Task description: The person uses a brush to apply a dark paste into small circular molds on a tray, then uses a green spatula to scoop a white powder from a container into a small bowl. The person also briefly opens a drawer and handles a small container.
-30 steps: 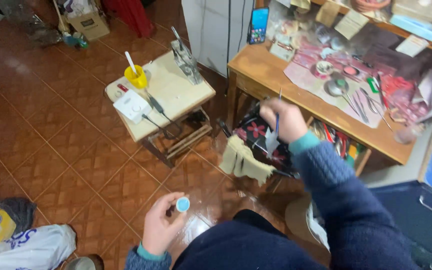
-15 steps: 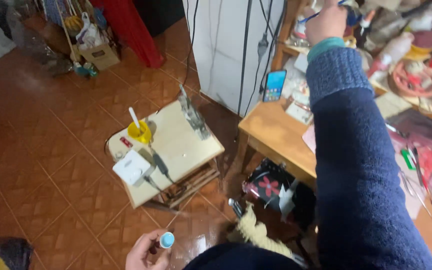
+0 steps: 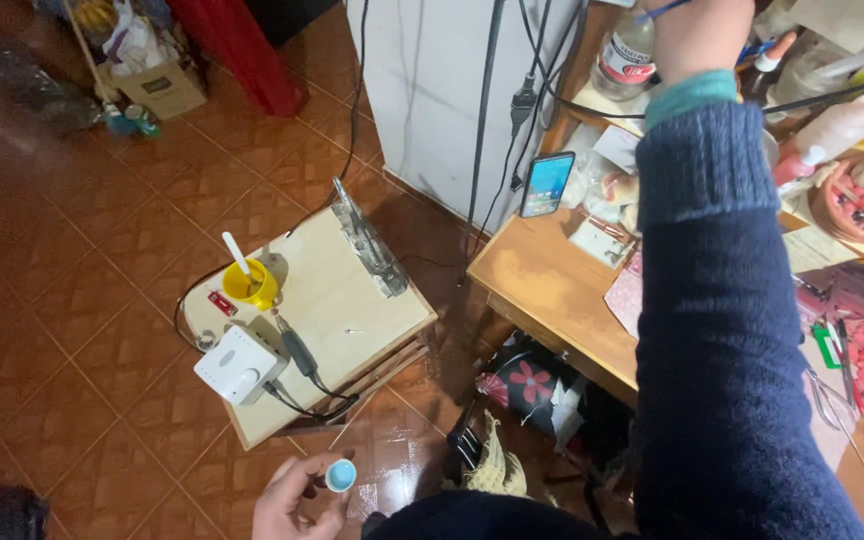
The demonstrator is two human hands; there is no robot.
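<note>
Since earlier frame: right hand (image 3: 700, 35) raised from lower desk area to top right of frame, closed around thin blue tool (image 3: 664, 10). Left hand (image 3: 297, 495), bottom centre, fingers pinching small blue cap (image 3: 341, 475). Low wooden stool (image 3: 352, 300), frame centre-left: yellow cup (image 3: 250, 285), white box (image 3: 239, 365).

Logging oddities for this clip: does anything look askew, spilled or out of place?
Nothing spilled or broken. The small low table sits skewed to the desk, with a cable trailing off its edge to the floor. The desk is heavily cluttered.
</note>
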